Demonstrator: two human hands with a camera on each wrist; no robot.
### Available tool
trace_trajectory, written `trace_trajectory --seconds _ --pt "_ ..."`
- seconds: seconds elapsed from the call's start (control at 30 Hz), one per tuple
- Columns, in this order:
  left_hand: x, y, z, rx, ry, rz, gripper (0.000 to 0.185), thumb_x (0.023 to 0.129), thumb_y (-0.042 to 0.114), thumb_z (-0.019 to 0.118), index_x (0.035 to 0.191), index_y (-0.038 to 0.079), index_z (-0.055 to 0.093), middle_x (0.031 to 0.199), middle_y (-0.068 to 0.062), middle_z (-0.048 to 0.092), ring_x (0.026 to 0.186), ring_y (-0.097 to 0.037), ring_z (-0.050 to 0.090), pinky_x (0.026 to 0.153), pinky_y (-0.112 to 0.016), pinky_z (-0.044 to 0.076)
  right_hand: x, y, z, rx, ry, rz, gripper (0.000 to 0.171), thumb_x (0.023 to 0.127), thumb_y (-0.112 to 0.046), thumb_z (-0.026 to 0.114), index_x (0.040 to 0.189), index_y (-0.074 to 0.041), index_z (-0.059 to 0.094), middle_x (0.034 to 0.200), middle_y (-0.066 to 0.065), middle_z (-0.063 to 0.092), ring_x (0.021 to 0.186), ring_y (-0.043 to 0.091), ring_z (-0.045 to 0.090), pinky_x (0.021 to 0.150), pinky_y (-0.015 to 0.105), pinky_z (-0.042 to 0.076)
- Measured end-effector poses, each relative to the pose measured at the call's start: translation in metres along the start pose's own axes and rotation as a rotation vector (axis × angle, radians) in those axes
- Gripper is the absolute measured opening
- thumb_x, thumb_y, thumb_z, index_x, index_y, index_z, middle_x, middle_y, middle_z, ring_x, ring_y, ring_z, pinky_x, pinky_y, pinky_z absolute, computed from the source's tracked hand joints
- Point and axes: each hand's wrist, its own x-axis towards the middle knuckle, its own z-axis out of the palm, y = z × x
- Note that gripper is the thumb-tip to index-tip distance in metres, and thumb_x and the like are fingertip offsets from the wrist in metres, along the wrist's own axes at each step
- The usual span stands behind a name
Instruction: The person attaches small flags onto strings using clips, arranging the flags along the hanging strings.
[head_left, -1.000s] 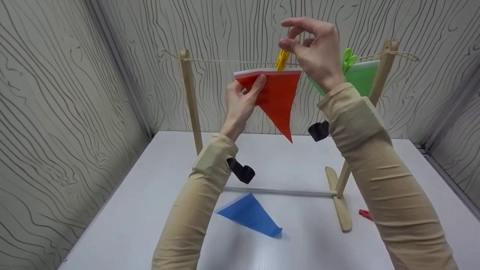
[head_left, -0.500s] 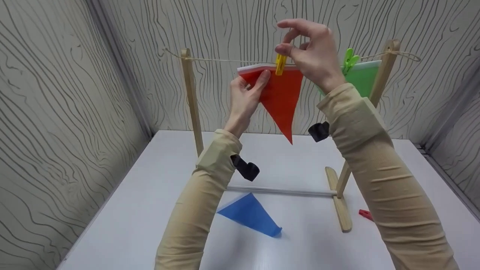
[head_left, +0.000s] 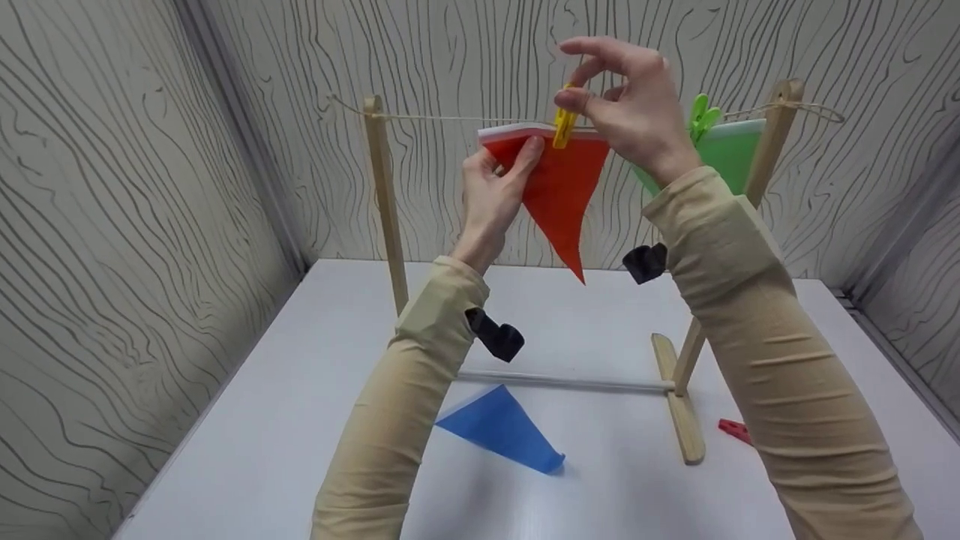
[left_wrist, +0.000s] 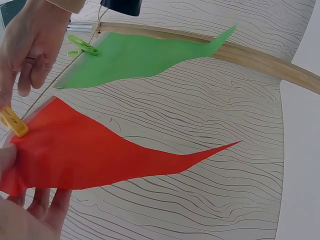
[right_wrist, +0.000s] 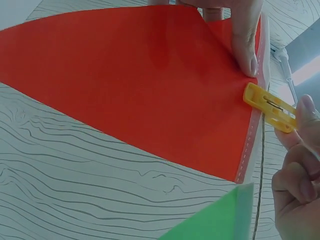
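Your left hand [head_left: 491, 187] pinches the red pennant [head_left: 559, 191] at upper centre of the frame, its long axis vertical, tip pointing down. Your right hand [head_left: 634, 105] pinches one yellow plastic clothespin [head_left: 562, 124] on the string [head_left: 435, 118]. One green pennant [head_left: 724, 154] hangs beside; one blue pennant [head_left: 499, 431] lies flat on the bench [head_left: 262, 450].

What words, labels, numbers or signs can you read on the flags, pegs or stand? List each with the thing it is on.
None can be read in any view.
Red flag, green flag, blue flag: plain, no print.
Yellow peg, green peg, red peg: no marks visible.
Wooden stand: bare.
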Motion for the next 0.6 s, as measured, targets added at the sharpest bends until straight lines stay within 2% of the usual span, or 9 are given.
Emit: trace_trajectory --seconds 0.17,0.27,0.43,0.6 --pt "0.0002 0.0006 0.0008 -0.004 0.013 -0.022 0.033 0.099 0.021 0.064 0.126 0.002 0.061 0.12 -0.016 0.07 0.105 -0.022 0.07 0.093 -0.028 0.058 0.0003 0.0 -0.0034 -0.011 -0.045 0.039 0.047 0.093 -0.014 0.072 0.138 -0.011 0.06 0.103 0.001 0.065 0.072 0.0 0.052 0.067 0.01 0.047" --pt "0.0001 0.0 0.0017 -0.011 0.025 -0.042 0.034 0.098 0.023 0.065 0.126 0.004 0.062 0.12 -0.015 0.07 0.104 -0.021 0.07 0.093 -0.029 0.058 -0.0006 0.0008 -0.0055 -0.017 -0.071 0.05 0.05 0.094 -0.017 0.071 0.142 -0.012 0.057 0.109 0.007 0.067 0.064 -0.001 0.053 0.069 0.01 0.048" --pt "0.0005 -0.0007 0.0024 -0.027 0.028 -0.057 0.035 0.098 0.025 0.065 0.126 0.004 0.062 0.119 -0.014 0.071 0.103 -0.021 0.071 0.092 -0.029 0.059 -0.0019 0.0009 -0.0075 -0.028 -0.089 0.056 0.052 0.095 -0.021 0.07 0.144 -0.013 0.055 0.116 0.014 0.067 0.068 -0.001 0.055 0.073 0.01 0.049" --pt "0.0003 -0.0011 0.0026 -0.037 0.034 -0.068 0.034 0.098 0.025 0.065 0.126 0.005 0.062 0.119 -0.013 0.071 0.103 -0.021 0.071 0.093 -0.029 0.058 -0.0032 0.0019 -0.0075 -0.029 -0.089 0.055 0.051 0.095 -0.021 0.07 0.143 -0.012 0.055 0.116 0.016 0.068 0.065 0.0 0.054 0.071 0.008 0.049"
